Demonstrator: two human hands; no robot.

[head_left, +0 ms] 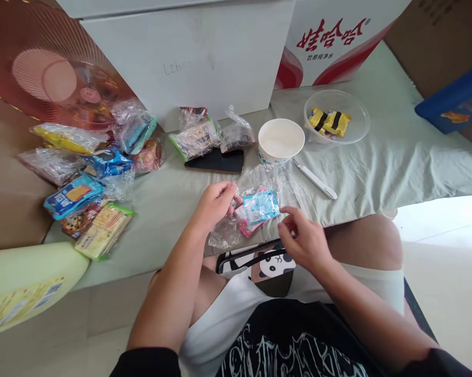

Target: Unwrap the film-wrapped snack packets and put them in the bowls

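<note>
A small blue-and-white packet [261, 207] lies at the front of the cloth-covered surface, with a pink packet [249, 228] partly hidden under it. Crinkled clear plastic bag material [224, 233] spreads around both. At their left, my left hand [215, 205] has its fingers curled together on the clear plastic, though the exact grip is partly hidden. From the right, my right hand [305, 238] reaches in, index fingertip at the blue packet's edge and thumb held apart. A white paper bowl [281, 140] stands just behind, beside a white-handled utility knife [315, 179].
Several wrapped snacks [76, 193] pile up at the left. More bagged snacks [198, 137] lie by a black phone [216, 161]. A clear plastic bowl [359, 123] holds yellow-and-black packets. White boxes [188, 57] line the back; a panda-print case [275, 264] sits below the front edge.
</note>
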